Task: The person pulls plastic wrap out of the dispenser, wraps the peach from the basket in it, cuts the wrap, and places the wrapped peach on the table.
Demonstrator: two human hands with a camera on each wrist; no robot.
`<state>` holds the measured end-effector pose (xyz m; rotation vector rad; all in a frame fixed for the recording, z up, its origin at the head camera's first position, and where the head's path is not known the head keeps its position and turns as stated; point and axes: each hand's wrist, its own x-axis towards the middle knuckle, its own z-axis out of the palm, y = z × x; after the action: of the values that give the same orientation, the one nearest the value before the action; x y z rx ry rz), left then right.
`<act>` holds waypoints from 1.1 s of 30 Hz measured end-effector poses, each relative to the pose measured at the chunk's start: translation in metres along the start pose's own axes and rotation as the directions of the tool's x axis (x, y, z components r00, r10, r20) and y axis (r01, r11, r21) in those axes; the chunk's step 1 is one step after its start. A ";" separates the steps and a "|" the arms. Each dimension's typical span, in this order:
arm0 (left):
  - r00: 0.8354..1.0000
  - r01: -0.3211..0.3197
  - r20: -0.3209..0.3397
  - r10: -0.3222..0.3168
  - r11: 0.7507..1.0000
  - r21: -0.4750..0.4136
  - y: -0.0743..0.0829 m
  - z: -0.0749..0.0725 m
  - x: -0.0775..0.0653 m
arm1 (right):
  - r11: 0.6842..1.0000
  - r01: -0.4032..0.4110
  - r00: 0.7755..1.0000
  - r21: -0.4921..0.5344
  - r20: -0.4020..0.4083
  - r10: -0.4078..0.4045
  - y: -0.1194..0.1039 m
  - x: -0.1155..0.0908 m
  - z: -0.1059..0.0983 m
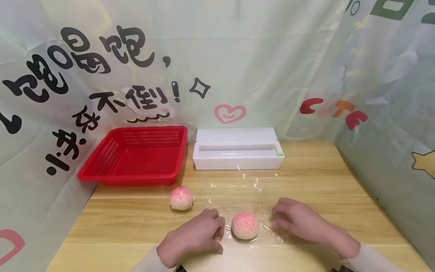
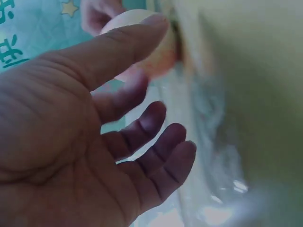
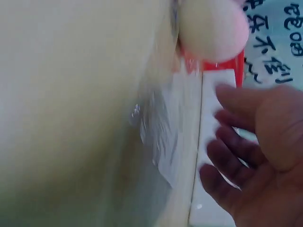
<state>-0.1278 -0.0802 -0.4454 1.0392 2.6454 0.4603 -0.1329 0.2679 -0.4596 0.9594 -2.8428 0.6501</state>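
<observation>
A pink and cream peach [image 1: 245, 225] sits on a sheet of clear cling film [image 1: 234, 186] spread over the wooden table. Just left of the peach, my left hand [image 1: 197, 234] is held with loosely bent fingers, nothing gripped; in the left wrist view its thumb [image 2: 128, 45] overlaps the peach [image 2: 163, 59]. To the peach's right, my right hand [image 1: 300, 219] hovers at the film's right side, fingers relaxed and slightly blurred. Between that thumb and fingers [image 3: 232, 156] nothing shows in the right wrist view. A second peach [image 1: 181, 198] lies left of the film.
At the back stands a white cling film box [image 1: 238, 163], lid up, with a small green slider [image 1: 279, 153] at its right end. A red plastic basket [image 1: 136, 177] is at the back left. Printed cloth [image 1: 265, 75] hangs behind and along both sides of the table [image 1: 326, 170].
</observation>
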 end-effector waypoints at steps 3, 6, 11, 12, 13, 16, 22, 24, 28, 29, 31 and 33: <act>0.999 -0.039 0.021 0.038 0.998 0.038 -0.005 0.004 -0.007 | 0.989 0.114 0.988 0.096 0.092 -0.123 -0.007 -0.012 0.006; 0.998 -0.069 0.006 0.068 0.995 0.069 -0.007 0.008 -0.008 | 0.975 0.187 0.975 0.123 0.101 -0.200 -0.013 -0.017 0.015; 0.994 -0.108 -0.015 0.109 0.990 0.087 -0.007 0.007 -0.008 | 0.967 0.241 0.969 0.083 0.031 -0.244 -0.016 -0.018 0.026; 0.994 -0.111 -0.014 0.113 0.990 0.082 -0.007 0.006 -0.008 | 0.969 0.232 0.972 0.080 0.030 -0.235 -0.016 -0.018 0.027; 0.993 -0.113 -0.011 0.114 0.991 0.071 -0.007 0.004 -0.009 | 0.973 0.217 0.975 0.083 0.037 -0.221 -0.016 -0.018 0.027; 0.995 -0.098 0.000 0.098 0.995 0.028 -0.007 -0.004 -0.010 | 0.983 0.140 0.985 0.121 0.083 -0.150 -0.016 -0.018 0.026; 0.999 -0.011 -0.042 0.013 0.999 0.046 0.009 -0.002 -0.004 | 0.968 0.026 0.985 0.249 0.162 -0.068 -0.013 -0.017 0.022; 0.994 -0.028 -0.099 0.039 0.993 0.116 0.020 0.006 0.004 | 0.961 0.014 0.985 0.276 0.164 -0.061 -0.012 -0.017 0.021; 0.961 -0.116 -0.211 0.179 0.953 0.281 0.036 0.022 0.022 | 0.952 -0.004 0.986 0.307 0.158 -0.046 -0.010 -0.016 0.020; 0.951 -0.135 -0.228 0.211 0.941 0.309 0.037 0.024 0.025 | 0.948 -0.015 0.987 0.319 0.159 -0.038 -0.010 -0.016 0.020; 0.937 -0.154 -0.248 0.244 0.930 0.332 0.037 0.025 0.030 | 0.942 -0.032 0.987 0.334 0.158 -0.022 -0.011 -0.016 0.020; 0.937 -0.166 -0.246 0.250 0.934 0.317 0.036 0.024 0.033 | 0.944 -0.048 0.987 0.326 0.163 -0.005 -0.012 -0.017 0.020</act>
<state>-0.1204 -0.0279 -0.4579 1.4564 2.9323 0.2807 -0.1106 0.2604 -0.4764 1.0698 -2.9446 1.1288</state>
